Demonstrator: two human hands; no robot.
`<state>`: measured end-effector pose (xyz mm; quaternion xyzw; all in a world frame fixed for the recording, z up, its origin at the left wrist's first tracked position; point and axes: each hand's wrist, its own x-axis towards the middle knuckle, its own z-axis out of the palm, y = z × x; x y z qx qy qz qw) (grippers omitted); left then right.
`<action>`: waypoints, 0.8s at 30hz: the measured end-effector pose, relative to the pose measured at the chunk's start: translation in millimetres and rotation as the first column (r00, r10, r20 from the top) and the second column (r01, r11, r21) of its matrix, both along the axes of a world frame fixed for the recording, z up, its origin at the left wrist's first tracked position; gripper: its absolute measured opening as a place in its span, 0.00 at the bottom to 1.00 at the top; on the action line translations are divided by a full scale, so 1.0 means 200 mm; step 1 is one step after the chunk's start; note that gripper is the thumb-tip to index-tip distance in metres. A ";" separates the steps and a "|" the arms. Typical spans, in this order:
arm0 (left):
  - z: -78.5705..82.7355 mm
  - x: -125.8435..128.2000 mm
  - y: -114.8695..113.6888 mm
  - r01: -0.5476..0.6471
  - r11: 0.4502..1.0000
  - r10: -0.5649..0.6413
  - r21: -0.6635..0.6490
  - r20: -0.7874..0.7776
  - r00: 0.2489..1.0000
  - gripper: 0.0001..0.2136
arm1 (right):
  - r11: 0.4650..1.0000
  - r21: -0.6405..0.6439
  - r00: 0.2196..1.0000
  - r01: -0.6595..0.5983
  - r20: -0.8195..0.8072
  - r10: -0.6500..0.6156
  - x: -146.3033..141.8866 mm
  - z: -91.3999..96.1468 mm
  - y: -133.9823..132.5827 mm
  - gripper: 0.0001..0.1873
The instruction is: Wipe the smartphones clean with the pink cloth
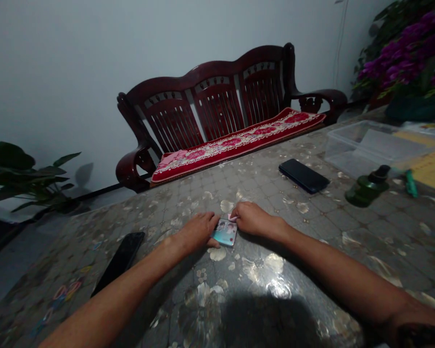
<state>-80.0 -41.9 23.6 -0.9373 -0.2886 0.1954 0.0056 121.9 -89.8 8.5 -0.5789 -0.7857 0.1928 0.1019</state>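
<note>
A small flat rectangular item (225, 234), teal and pale with little printed pictures, lies on the patterned table between my hands. My left hand (199, 229) grips its left edge, fingers along the top left and thumb by the lower left corner. At the upper right corner, my right hand (252, 217) is closed with a small pinkish-white piece (232, 218) between its fingers. What that piece is, and whether it is attached to the item, I cannot make out.
A dark phone (119, 263) lies left of my left forearm, near colourful scissors-like shapes (67, 290). Farther right are another dark phone (303, 175), a green bottle (368, 186) and a clear plastic box (362, 145). A wooden bench (217, 101) stands beyond the table (188, 309).
</note>
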 end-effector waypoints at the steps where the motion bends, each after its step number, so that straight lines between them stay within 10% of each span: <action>1: 0.00 0.00 -0.02 -0.045 0.999 0.045 -0.021 0.000 0.999 0.33 | 1.000 -0.023 1.000 0.017 0.006 -0.017 0.01 0.02 0.00 0.15; 8: -0.05 0.06 -0.13 -0.340 0.932 0.341 0.128 0.013 0.940 0.28 | 0.985 -0.101 0.989 0.141 -0.033 -0.145 0.06 0.01 0.02 0.16; 24: -0.02 0.21 -0.16 -0.538 0.819 0.546 0.200 0.020 0.837 0.28 | 0.964 -0.064 0.952 0.256 -0.154 -0.264 0.08 -0.03 0.06 0.15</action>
